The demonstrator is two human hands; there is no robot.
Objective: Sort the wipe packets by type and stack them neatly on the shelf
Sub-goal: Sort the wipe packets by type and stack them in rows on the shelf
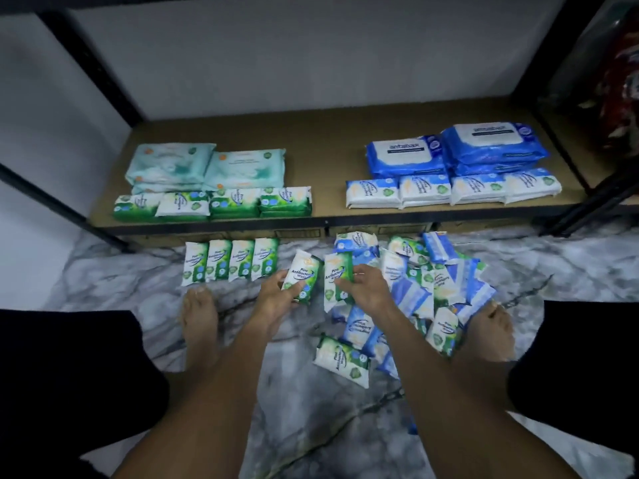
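Observation:
My left hand (276,299) grips a green-and-white pine wipe packet (300,276) above the marble floor. My right hand (363,288) holds a second green pine packet (337,276) at the left edge of a mixed heap of green and blue packets (425,292). A row of several green packets (231,262) stands on the floor in front of the shelf (328,140). On the shelf lie pale teal packs (207,167) and green packets (214,203) at the left, with large blue packs (456,150) and blue-white packets (453,190) at the right.
My bare feet (198,316) rest on the marble floor on either side of my arms. One green packet (342,359) lies apart near the heap. Black shelf posts (65,209) stand at both sides. A dark red object (619,81) sits beyond the right post.

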